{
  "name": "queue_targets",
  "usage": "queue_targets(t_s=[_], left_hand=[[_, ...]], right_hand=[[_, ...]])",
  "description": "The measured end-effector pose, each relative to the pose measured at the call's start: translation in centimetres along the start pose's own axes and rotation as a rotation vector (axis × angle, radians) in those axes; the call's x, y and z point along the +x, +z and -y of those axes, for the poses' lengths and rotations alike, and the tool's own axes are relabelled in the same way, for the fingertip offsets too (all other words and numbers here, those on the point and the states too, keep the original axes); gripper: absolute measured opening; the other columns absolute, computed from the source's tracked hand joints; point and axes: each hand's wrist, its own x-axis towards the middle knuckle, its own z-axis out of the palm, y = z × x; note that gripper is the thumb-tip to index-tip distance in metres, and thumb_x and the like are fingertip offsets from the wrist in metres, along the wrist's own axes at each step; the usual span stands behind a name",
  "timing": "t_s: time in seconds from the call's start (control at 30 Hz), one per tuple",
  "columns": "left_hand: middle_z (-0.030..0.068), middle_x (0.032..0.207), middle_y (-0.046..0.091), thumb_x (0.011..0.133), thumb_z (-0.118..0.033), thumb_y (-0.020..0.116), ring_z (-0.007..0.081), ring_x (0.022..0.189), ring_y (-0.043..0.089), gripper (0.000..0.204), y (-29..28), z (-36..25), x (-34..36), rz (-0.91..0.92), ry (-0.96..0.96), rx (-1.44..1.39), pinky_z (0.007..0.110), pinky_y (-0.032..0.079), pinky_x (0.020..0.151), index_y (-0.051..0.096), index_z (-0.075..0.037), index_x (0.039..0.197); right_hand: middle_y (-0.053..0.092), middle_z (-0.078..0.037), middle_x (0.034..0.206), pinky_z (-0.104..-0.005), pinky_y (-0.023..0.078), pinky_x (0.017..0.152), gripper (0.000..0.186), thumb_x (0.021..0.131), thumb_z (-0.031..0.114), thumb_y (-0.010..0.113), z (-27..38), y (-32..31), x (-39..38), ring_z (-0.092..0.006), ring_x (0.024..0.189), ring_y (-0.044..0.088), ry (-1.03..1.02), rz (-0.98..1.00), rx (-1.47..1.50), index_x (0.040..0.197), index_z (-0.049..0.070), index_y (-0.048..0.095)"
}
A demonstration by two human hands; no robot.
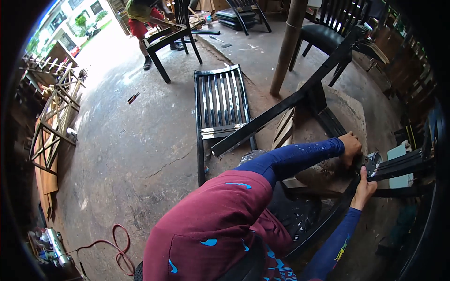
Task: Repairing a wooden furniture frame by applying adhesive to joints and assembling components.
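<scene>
My left hand (350, 147), at the end of a blue sleeve, is closed near a corner of a black wooden chair frame (276, 114). What its fingers hold is hidden. Just below it, my right hand (363, 189) grips a black wooden rail (398, 167) of the frame, thumb pointing up along it. A round can (373, 158) stands right beside the rail, partly covered. Pale dust or filler marks the wood near the joint. The long leg of the frame slants across the view toward the lower left.
A slatted black chair back (220, 100) lies on the concrete floor. A post (287, 49) rises beyond the frame, with a black chair (323, 35) behind it. Pliers (133, 98) and a red hose (123, 243) lie at left. Another person (140, 23) bends over a chair frame (171, 37).
</scene>
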Motion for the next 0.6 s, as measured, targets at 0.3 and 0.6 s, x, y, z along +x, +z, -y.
queue_targets(t_s=[0.3,0.6], left_hand=[[0.0118,0.107,0.072,0.06,-0.046,0.083,0.0356,0.119,0.057,0.058,0.3,0.5,0.4,0.015,-0.004,0.003,0.051,0.04,0.098,0.074,-0.014,0.108],[0.0163,0.108,0.072,0.064,-0.046,0.083,0.0369,0.114,0.064,0.071,-1.1,0.1,0.7,0.085,-0.007,0.086,0.053,0.046,0.099,0.068,-0.014,0.125]], right_hand=[[0.064,-0.016,0.097,-0.0357,0.046,0.086,0.053,0.083,0.039,0.084,0.2,0.3,0.4,-0.0183,0.09,0.052,0.142,-0.061,-0.034,0.082,-0.01,0.062],[0.067,-0.008,0.069,-0.0375,0.047,0.063,0.047,0.089,0.037,0.077,2.4,-0.5,-0.1,-0.0116,0.066,0.057,0.024,0.003,-0.057,0.077,-0.008,0.068]])
